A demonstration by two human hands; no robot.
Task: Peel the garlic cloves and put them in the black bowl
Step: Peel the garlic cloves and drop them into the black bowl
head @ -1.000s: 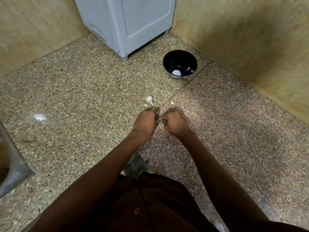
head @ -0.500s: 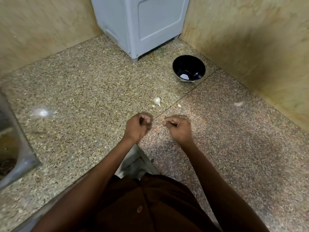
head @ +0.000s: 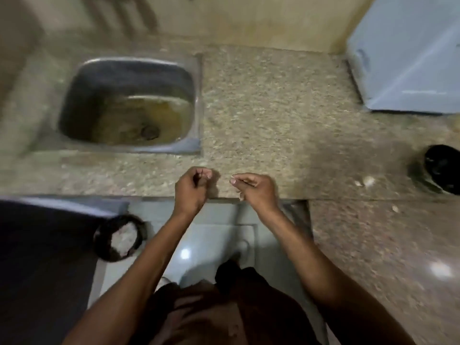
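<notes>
Both hands hover at the desk's front edge: left hand (head: 191, 188) curled, contents unclear; right hand (head: 254, 189) pinching something tiny; black bowl (head: 441, 168) sits far right, peeling unfinished.

The speckled granite counter (head: 261, 115) is showing a polished, faintly glossy face. The steel sink (head: 196, 100) is gleaming dully along its rim, its basin looking stained. The black bowl (head: 443, 168) is shining glossy. The pale blue appliance (head: 408, 58) is looking smooth.
</notes>
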